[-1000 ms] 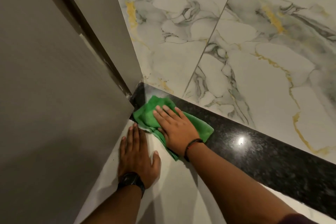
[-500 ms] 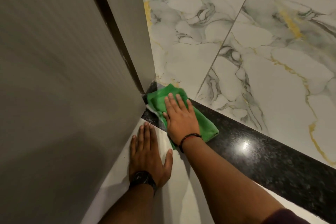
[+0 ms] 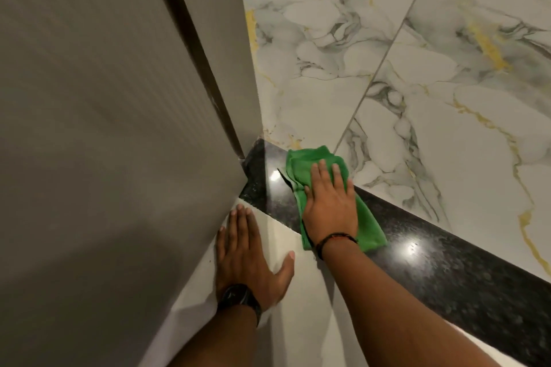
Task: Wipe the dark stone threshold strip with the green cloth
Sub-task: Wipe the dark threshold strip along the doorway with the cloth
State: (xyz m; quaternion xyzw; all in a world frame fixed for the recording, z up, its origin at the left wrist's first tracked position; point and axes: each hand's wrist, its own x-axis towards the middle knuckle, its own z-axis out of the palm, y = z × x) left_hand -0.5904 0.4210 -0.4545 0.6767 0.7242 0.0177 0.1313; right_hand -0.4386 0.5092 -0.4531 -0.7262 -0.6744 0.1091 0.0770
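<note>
The dark speckled stone threshold strip (image 3: 441, 250) runs diagonally from the door corner down to the lower right. A folded green cloth (image 3: 307, 162) lies across the strip, a little to the right of the corner. My right hand (image 3: 329, 202) presses flat on the cloth with fingers spread, covering its middle. My left hand (image 3: 247, 250) rests flat on the pale floor tile beside the door, palm down, holding nothing. The strip's end at the corner (image 3: 259, 170) is bare and glossy.
A grey door (image 3: 104, 128) stands at the left, its edge meeting the strip's corner. Beyond the strip lies white marble-patterned floor tile (image 3: 387, 83) with gold veins and a grout line. Plain pale tile (image 3: 301, 307) lies on my side.
My right hand has slid the green cloth along the strip to the right, away from the door corner, uncovering the strip's end. The left hand stays flat on the tile.
</note>
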